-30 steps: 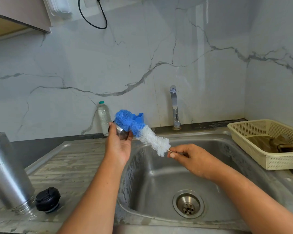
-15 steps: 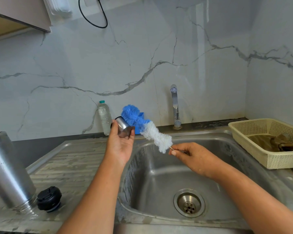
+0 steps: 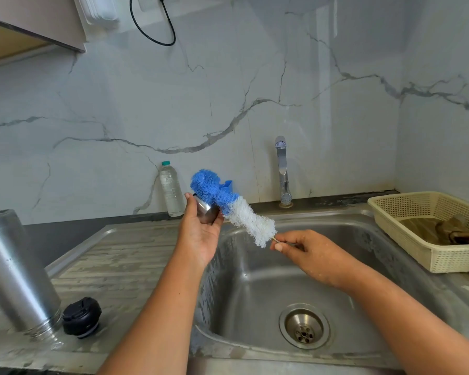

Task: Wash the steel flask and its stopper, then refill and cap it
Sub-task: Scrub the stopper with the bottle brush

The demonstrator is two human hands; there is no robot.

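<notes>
A steel sink [image 3: 255, 280] with a ribbed drainboard [image 3: 119, 255] is seen from above. Nearest, at the left of the drainboard, the steel flask [image 3: 14, 272] is stood mouth down, and the black stopper [image 3: 81, 316] is set just beside it. Over the basin's left edge, a small steel cup [image 3: 207, 212] is gripped in the curled fingers of the left hand [image 3: 199, 236]. The wire handle of a bottle brush [image 3: 238, 209] is pinched by the right hand [image 3: 312, 254], and its blue bristle end is pressed at the cup. Further back, a plastic water bottle [image 3: 171, 189] and a tap [image 3: 282, 171] are stood before the marble wall [image 3: 228, 90]. A cream basket [image 3: 444, 258] is placed at the right.
</notes>
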